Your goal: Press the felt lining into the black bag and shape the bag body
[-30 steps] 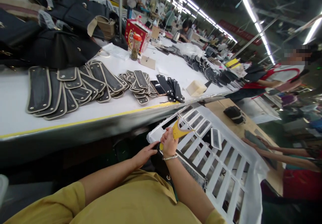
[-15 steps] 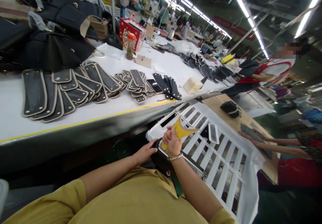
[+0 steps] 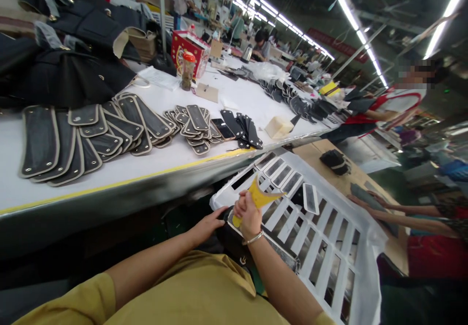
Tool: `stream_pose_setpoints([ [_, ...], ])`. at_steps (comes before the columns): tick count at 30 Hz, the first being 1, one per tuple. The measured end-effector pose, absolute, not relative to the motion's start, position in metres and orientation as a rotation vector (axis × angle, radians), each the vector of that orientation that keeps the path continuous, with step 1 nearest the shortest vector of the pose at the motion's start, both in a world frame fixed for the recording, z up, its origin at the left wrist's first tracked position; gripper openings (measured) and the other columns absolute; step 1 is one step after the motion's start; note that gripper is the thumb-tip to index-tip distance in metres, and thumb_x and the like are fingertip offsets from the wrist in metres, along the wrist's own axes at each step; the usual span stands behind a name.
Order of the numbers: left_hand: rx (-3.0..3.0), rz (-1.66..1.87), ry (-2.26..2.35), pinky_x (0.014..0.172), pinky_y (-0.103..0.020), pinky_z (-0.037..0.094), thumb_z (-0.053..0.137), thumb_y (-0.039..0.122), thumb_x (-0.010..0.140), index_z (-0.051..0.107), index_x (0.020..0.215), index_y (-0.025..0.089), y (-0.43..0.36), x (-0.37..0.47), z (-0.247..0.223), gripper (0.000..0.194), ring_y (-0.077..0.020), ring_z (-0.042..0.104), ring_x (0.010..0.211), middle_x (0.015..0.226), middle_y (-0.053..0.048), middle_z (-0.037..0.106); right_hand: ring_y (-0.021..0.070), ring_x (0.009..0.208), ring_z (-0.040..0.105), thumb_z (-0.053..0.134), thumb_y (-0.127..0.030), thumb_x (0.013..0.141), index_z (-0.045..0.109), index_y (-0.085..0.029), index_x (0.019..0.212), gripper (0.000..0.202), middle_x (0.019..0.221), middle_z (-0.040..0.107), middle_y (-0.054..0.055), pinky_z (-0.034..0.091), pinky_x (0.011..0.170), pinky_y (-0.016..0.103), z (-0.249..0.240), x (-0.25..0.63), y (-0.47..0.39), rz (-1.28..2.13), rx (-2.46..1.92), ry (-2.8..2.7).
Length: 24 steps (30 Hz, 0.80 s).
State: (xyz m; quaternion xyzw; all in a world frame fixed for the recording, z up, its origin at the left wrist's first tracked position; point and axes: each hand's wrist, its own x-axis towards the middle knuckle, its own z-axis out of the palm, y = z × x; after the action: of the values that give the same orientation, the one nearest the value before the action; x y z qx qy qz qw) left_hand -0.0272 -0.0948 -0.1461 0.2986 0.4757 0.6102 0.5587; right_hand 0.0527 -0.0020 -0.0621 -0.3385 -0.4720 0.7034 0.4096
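My right hand (image 3: 248,214), with a bracelet at the wrist, is closed around a yellow curved piece (image 3: 260,196) that flares out above the fist. The lower tip of this piece meets the end of a black item (image 3: 237,244) with a metal fitting, lying against my body. My left hand (image 3: 209,225) grips the near left end of that black item, thumb toward the top; its other fingers are partly hidden. Just beyond, a white slatted rack (image 3: 310,261) holds several dark panels with pale edges (image 3: 291,183).
On the white table (image 3: 146,169) lie dark straps (image 3: 40,142), black bags (image 3: 69,76), a phone (image 3: 223,128), a jar (image 3: 188,71) and a pale block (image 3: 278,127). At the right, another person's hands (image 3: 369,208) work at a brown board (image 3: 321,147).
The view has shifted slightly. My right hand and the yellow piece sit a little lower and further left, still over the black item's end. My left hand keeps its hold.
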Motion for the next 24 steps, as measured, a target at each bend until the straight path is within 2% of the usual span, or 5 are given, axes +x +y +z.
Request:
stream_pose_setpoints([
  [3,0.500,1.511,0.962,0.108,-0.042,0.028,0.046,0.038,0.082,0.057,0.118,0.014,-0.085,-0.024,-0.148,0.045,-0.0259,0.044,0.123,0.127,-0.007,0.056,0.0032,0.034,0.019,0.056,-0.048,0.079,0.047,-0.019,0.078,0.030,0.046,0.023,-0.013,0.019,0.033,0.015,-0.051,0.050,0.025,1.736,-0.833,-1.072],
  [5,0.463,1.543,0.952,0.106,-0.041,0.030,0.043,0.039,0.084,0.059,0.116,0.015,-0.076,-0.019,-0.148,0.043,-0.0249,0.048,0.120,0.124,-0.006,0.058,0.0033,0.034,0.019,0.056,-0.048,0.079,0.046,-0.019,0.078,0.030,0.046,0.023,-0.013,0.019,0.033,0.015,-0.051,0.045,0.036,1.732,-0.839,-1.072],
  [11,0.573,1.537,1.088,0.109,-0.038,0.025,0.048,0.031,0.079,0.059,0.117,0.015,-0.064,-0.015,-0.149,0.043,-0.0255,0.045,0.122,0.126,-0.003,0.057,0.0032,0.033,0.019,0.056,-0.048,0.077,0.046,-0.019,0.078,0.030,0.045,0.023,-0.013,0.018,0.031,0.015,-0.073,0.026,0.033,1.799,-0.896,-1.084],
  [15,0.663,1.481,1.068,0.108,-0.039,0.027,0.046,0.028,0.076,0.057,0.121,0.016,-0.065,-0.020,-0.146,0.048,-0.0265,0.046,0.121,0.126,-0.001,0.057,0.0028,0.032,0.020,0.056,-0.048,0.077,0.046,-0.020,0.079,0.031,0.045,0.023,-0.014,0.017,0.031,0.015,-0.078,0.024,0.029,1.781,-0.976,-1.094],
  [24,0.735,1.417,1.042,0.101,-0.038,0.034,0.045,0.023,0.073,0.060,0.116,0.015,-0.060,-0.027,-0.133,0.046,-0.0264,0.052,0.111,0.115,-0.001,0.063,0.0035,0.034,0.020,0.053,-0.046,0.080,0.046,-0.020,0.078,0.027,0.046,0.022,-0.012,0.017,0.032,0.016,-0.081,0.025,0.026,1.772,-1.033,-1.054],
])
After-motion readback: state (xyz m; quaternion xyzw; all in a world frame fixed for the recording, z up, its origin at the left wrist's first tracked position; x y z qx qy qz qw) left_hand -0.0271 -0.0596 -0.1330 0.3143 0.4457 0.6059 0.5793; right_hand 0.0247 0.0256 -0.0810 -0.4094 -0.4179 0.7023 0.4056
